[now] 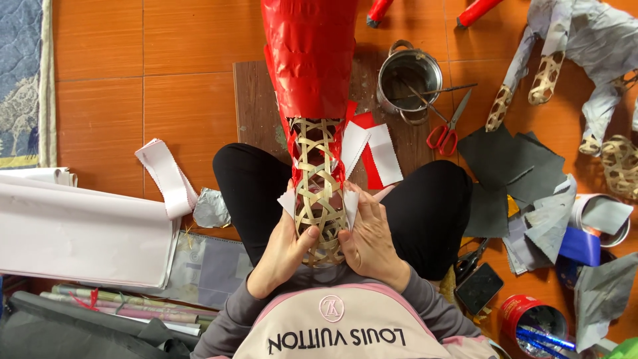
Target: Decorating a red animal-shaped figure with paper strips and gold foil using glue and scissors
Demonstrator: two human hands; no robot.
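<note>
A woven bamboo frame (318, 189) stands between my knees, its upper part covered in glossy red paper (309, 60). My left hand (282, 252) grips the bare lattice from the left, thumb across the weave. My right hand (369, 236) presses a white-backed paper piece (351, 199) against the right side of the frame. Another small white piece (287, 198) sticks out at the left edge. Loose red and white paper strips (375, 153) hang beside the frame.
A metal pot (409, 76) with sticks and red-handled scissors (446, 129) lie on a wooden board (256, 106). Grey paper sheets (512, 166), tape rolls (601, 216), a red tin (528, 316) and paper-covered bamboo figures (585, 46) are at right; white paper stack (80, 229) at left.
</note>
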